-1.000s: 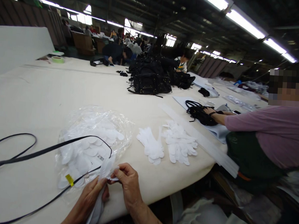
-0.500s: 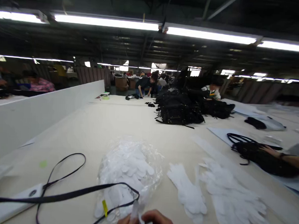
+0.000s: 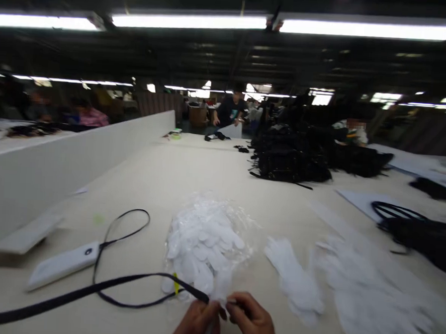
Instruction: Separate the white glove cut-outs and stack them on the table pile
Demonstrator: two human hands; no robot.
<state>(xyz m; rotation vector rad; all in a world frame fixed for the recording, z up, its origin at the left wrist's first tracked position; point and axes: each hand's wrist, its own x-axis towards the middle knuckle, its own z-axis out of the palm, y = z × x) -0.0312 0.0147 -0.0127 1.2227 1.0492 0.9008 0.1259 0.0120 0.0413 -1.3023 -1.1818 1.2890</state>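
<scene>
A white piece (image 3: pixel 222 284) is between the two hands, low over the near part of the counter (image 3: pixel 139 182), its upper part overlapping the view of the clear bag (image 3: pixel 249 223) behind it. The left hand (image 3: pixel 195 322) has its fingers pressed together, pinching the white piece. The right hand (image 3: pixel 254 324) bends its thumb and forefinger toward each other just beside; blur hides whether they pinch the piece's edge. Work on this piece seems under way rather than finished, since both hands are close about it.

A large share seems left to handle: many white cutouts (image 3: pixel 203 239) lie heaped in the clear bag. To the right, a narrow bundle (image 3: pixel 293 282) and a wider, fanned pile (image 3: pixel 381 297) lie loose on the counter; whether these are done or waiting, I cannot tell.

A black strap (image 3: pixel 125 279) with a yellow tag (image 3: pixel 175 284) curves in from the left to just by the left hand; contact is unclear. It also loops by a white device (image 3: pixel 63 267). Farther out, a black handbag (image 3: pixel 423 232) lies at the right and a heap of black bags (image 3: pixel 292 153) stands beyond. A person in a dark top (image 3: pixel 231 109) is at the far end.
</scene>
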